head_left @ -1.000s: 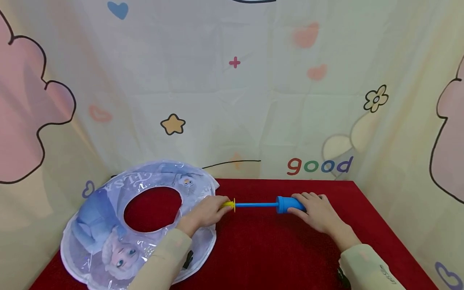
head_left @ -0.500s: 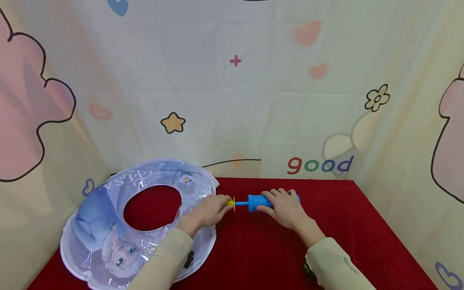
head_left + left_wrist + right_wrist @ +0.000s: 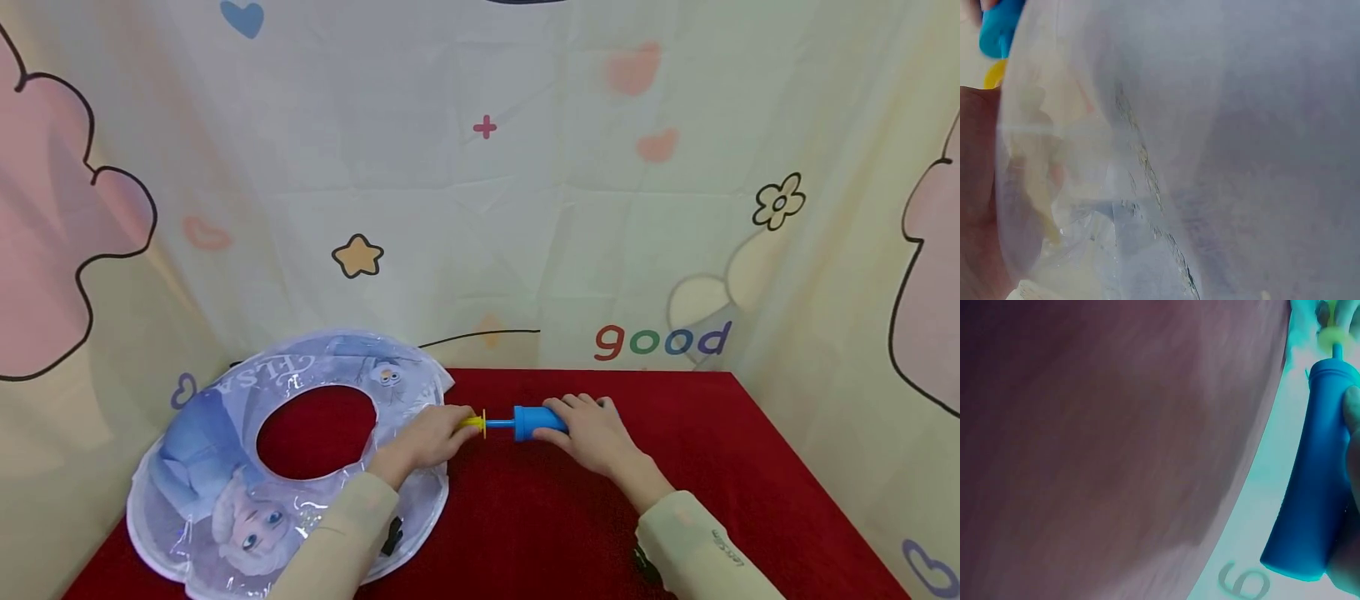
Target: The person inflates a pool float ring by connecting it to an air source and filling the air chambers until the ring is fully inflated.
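A blue hand pump (image 3: 531, 422) with a thin blue rod (image 3: 501, 423) lies level between the two hands. My left hand (image 3: 429, 435) grips its yellow end piece (image 3: 472, 423) beside the right edge of a swim ring (image 3: 197, 454). Around the pump's barrel, my right hand (image 3: 594, 432) has its fingers curled; the right wrist view shows the thumb along the blue barrel (image 3: 1316, 475). The ring is clear and pale purple-blue, printed with a cartoon figure. In the left wrist view the ring's film (image 3: 1260, 156) fills most of the picture. Fingers hide the yellow piece's tip.
Red cloth (image 3: 540, 533) covers the table under everything. A printed curtain (image 3: 465, 208) hangs behind and along both sides. The ring takes up the table's left part, with a small black piece (image 3: 392, 536) near its lower right edge.
My right hand has slid left with the blue barrel, so much less rod shows than a second ago. Over the last half second it barely moves. My left hand stays in place.
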### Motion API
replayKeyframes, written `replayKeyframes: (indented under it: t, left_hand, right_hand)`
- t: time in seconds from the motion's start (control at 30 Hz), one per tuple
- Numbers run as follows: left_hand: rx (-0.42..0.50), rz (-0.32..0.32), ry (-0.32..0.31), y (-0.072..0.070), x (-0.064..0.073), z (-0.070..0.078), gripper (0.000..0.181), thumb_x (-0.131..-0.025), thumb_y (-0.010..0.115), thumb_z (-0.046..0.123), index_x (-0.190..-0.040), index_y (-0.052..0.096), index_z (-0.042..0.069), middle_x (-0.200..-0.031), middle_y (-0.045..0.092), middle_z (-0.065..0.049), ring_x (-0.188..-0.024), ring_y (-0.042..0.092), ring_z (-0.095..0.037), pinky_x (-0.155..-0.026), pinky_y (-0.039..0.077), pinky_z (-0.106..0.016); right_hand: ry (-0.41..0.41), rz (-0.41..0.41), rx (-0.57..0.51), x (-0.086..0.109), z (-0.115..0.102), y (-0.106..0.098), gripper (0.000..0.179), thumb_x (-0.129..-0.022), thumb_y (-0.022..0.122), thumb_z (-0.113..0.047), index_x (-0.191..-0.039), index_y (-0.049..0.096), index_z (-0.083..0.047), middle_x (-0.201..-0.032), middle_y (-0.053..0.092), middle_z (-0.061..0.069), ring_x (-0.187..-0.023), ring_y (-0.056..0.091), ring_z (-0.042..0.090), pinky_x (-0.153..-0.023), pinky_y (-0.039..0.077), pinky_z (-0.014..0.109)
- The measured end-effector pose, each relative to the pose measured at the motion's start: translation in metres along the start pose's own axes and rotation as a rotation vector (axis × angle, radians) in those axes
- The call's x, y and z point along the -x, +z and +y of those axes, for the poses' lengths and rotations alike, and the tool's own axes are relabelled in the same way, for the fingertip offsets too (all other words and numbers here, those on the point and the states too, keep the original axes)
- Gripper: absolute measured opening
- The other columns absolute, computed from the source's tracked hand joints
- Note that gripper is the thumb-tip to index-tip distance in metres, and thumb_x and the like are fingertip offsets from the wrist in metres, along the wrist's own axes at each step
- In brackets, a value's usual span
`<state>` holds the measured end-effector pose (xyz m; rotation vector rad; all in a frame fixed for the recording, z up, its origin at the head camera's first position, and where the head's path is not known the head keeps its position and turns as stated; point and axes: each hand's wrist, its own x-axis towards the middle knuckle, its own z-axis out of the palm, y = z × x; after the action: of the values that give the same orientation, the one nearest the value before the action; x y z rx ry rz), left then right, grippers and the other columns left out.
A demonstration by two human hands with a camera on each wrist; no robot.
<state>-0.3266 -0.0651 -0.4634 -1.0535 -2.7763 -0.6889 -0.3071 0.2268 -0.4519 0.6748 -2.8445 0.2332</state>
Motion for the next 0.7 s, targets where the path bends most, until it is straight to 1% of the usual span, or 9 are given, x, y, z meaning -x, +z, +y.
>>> replayKeyframes:
  t: [0.2, 0.3, 0.37, 0.5, 0.7]
  left_hand:
    - [-0.013, -0.018, 0.006, 0.002, -0.001, 0.0, 0.008, -0.103, 0.064, 0.022, -0.103, 0.066, 0.015, -0.078, 0.054, 0.009, -0.073, 0.053, -0.011, -0.072, 0.046, -0.03]
    - [-0.008, -0.022, 0.005, 0.003, -0.001, 0.0, 0.009, -0.103, 0.063, 0.023, -0.104, 0.066, 0.015, -0.079, 0.055, 0.009, -0.073, 0.053, -0.011, -0.072, 0.047, -0.03]
    - [-0.006, -0.024, -0.001, 0.003, 0.0, 0.0, 0.009, -0.103, 0.064, 0.022, -0.105, 0.067, 0.014, -0.08, 0.055, 0.008, -0.073, 0.053, -0.011, -0.072, 0.047, -0.03]
    - [-0.002, -0.013, -0.002, 0.005, 0.002, -0.003, 0.007, -0.103, 0.063, 0.021, -0.105, 0.067, 0.015, -0.081, 0.057, 0.009, -0.075, 0.053, -0.011, -0.074, 0.048, -0.031]
    - [-0.009, -0.017, -0.006, 0.005, 0.001, -0.004, 0.009, -0.104, 0.062, 0.02, -0.108, 0.066, 0.014, -0.084, 0.057, 0.008, -0.077, 0.054, -0.011, -0.076, 0.048, -0.032]
  right_hand:
    - [0.039, 0.012, -0.037, 0.032, 0.042, -0.007, 0.059, -0.097, 0.063, -0.056, -0.138, 0.062, -0.013, -0.13, 0.064, 0.014, -0.117, 0.057, 0.036, -0.092, 0.041, 0.061]
    - [0.072, 0.023, -0.047, 0.045, 0.058, -0.011, 0.057, -0.097, 0.065, -0.053, -0.137, 0.063, -0.013, -0.13, 0.064, 0.015, -0.116, 0.057, 0.038, -0.093, 0.039, 0.064]
    - [0.081, 0.029, -0.061, 0.049, 0.065, -0.012, 0.057, -0.097, 0.066, -0.053, -0.136, 0.063, -0.013, -0.129, 0.064, 0.015, -0.115, 0.057, 0.039, -0.093, 0.039, 0.065]
    - [0.078, 0.043, -0.072, 0.046, 0.061, -0.011, 0.056, -0.097, 0.066, -0.053, -0.135, 0.063, -0.013, -0.128, 0.063, 0.014, -0.114, 0.057, 0.039, -0.092, 0.037, 0.067]
    - [0.043, 0.042, -0.029, 0.027, 0.031, -0.009, 0.056, -0.097, 0.066, -0.053, -0.137, 0.062, -0.014, -0.13, 0.063, 0.014, -0.115, 0.056, 0.038, -0.09, 0.038, 0.064]
